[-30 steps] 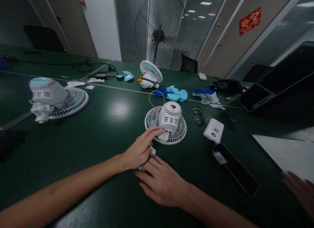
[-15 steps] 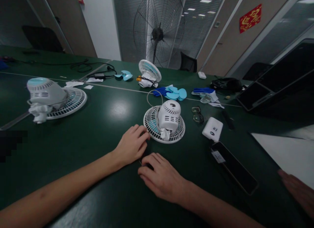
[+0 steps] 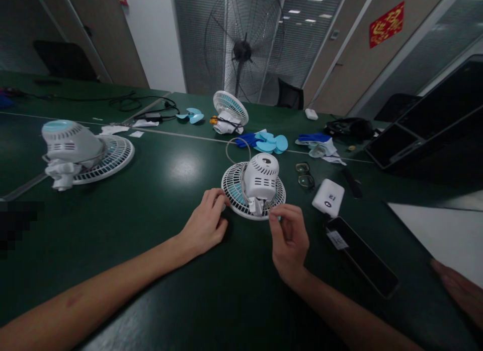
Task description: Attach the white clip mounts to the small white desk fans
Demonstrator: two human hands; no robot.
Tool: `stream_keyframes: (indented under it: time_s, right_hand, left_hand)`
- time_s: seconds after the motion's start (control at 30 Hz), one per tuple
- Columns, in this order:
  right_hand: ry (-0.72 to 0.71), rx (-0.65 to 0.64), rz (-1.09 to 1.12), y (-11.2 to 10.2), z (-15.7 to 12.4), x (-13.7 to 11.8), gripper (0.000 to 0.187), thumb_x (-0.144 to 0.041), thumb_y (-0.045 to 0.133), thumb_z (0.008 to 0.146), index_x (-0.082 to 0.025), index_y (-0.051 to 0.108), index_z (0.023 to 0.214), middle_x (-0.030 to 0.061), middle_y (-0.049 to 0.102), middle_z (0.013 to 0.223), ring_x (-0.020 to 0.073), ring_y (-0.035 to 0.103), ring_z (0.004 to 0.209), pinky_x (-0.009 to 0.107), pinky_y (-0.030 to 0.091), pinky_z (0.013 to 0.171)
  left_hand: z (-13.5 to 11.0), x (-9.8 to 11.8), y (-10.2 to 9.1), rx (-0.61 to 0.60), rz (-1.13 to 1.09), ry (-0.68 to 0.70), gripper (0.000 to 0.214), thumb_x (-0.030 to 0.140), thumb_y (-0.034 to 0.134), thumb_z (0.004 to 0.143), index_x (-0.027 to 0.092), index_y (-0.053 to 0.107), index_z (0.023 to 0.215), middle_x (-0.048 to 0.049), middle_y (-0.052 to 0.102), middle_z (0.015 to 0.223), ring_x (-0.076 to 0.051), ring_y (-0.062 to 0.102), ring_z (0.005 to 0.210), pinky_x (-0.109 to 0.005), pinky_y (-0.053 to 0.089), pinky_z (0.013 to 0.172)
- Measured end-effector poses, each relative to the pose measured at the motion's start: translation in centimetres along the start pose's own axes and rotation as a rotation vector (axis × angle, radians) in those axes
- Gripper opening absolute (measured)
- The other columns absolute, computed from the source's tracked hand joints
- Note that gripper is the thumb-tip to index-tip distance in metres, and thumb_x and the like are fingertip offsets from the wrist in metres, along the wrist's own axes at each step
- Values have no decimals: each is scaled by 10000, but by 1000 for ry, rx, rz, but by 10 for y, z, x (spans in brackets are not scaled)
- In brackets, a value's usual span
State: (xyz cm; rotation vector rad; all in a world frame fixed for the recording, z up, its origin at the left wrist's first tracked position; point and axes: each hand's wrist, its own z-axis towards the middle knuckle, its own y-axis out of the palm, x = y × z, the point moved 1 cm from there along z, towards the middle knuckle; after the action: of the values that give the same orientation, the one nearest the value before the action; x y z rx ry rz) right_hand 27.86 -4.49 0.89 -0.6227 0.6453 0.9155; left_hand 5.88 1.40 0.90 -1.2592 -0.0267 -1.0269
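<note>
A small white fan (image 3: 260,177) lies grille-down on the dark green table, its motor housing on top and light blue blades showing through the grille (image 3: 236,192). My left hand (image 3: 206,220) rests on the table at the grille's left edge, fingers curled; a pale bit shows at the fingertips, too small to name. Close to the grille's front right edge, my right hand (image 3: 290,240) is raised with thumb and forefinger pinched together. What the pinch holds, if anything, is hidden. A thin cable (image 3: 238,139) loops up behind the housing.
Another white fan (image 3: 75,147) lies at left, a third (image 3: 230,112) behind. Light blue blades (image 3: 271,143), gloves (image 3: 319,145), glasses (image 3: 305,174), a white power bank (image 3: 328,197) and a phone (image 3: 362,255) lie around. Another person's hand (image 3: 458,290) is at far right.
My right hand has moved right and up from beside my left hand to the fan's front right edge, now pinching. My left hand has stayed close to the grille's left edge.
</note>
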Motion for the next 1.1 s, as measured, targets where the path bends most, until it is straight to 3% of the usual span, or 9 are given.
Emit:
stream_keyframes:
  time_s: [0.13, 0.27, 0.37, 0.53, 0.63, 0.73, 0.93, 1.1]
  right_hand:
    - [251, 16, 45, 6, 6, 12, 99, -276, 611, 1005, -237, 652, 1086, 35, 621, 1009, 199, 619, 888, 365, 523, 793]
    - [189, -45, 107, 7, 1, 8, 87, -258, 621, 1002, -238, 665, 1074, 51, 631, 1058, 217, 637, 989, 400, 534, 881]
    - [113, -114, 137, 8, -3, 1, 86, -207, 618, 999, -253, 666, 1054, 59, 632, 1082, 231, 635, 1050, 436, 534, 940]
    - [93, -181, 129, 9, -5, -2, 104, -191, 609, 1001, -259, 667, 1054, 57, 635, 1069, 231, 638, 1041, 433, 544, 931]
    - [82, -181, 129, 10, -5, -1, 110, -185, 613, 997, -261, 673, 1049, 55, 645, 1066, 231, 645, 1043, 431, 546, 936]
    - [63, -195, 134, 11, -5, -1, 120, -174, 637, 981, -259, 675, 1056, 57, 657, 1080, 232, 650, 1057, 432, 548, 949]
    - [62, -219, 104, 11, -6, 0, 175, -163, 688, 941, -252, 671, 1091, 64, 668, 1091, 238, 653, 1070, 444, 557, 963]
    - [82, -206, 105, 12, -6, 2, 154, -187, 692, 943, -248, 673, 1083, 69, 685, 1088, 239, 671, 1064, 449, 574, 970]
  left_hand:
    - [0, -3, 3, 105, -186, -54, 337, 51, 532, 898, 210, 513, 1194, -114, 506, 1332, -273, 527, 1257, -501, 494, 1096]
    - [-3, 3, 2, 241, -446, -94, 364, 153, 627, 948, 223, 490, 1278, -93, 567, 1295, -232, 597, 1209, -435, 525, 1071]
    - [-5, 11, 0, 219, -516, -101, 301, 172, 618, 967, 220, 540, 1254, -86, 617, 1243, -214, 645, 1122, -394, 553, 1000]
    - [-6, 14, -3, 245, -392, 10, 261, 168, 643, 927, 210, 615, 1183, -92, 612, 1217, -223, 633, 1073, -357, 540, 892]
    - [-7, 12, 0, 245, -379, -70, 387, 204, 693, 893, 218, 549, 1251, -43, 644, 1053, -179, 638, 885, -317, 533, 789]
    - [-6, 14, 5, 168, -411, -164, 376, 255, 699, 898, 221, 535, 1234, -6, 645, 949, -162, 623, 794, -291, 515, 729]
    - [-8, 26, 13, 65, -615, -301, 406, 292, 720, 900, 229, 495, 1232, -26, 659, 1016, -187, 644, 837, -288, 520, 707]
    - [-13, 33, 16, 93, -745, -269, 403, 267, 626, 952, 228, 501, 1333, -71, 642, 1106, -199, 644, 919, -324, 564, 795]
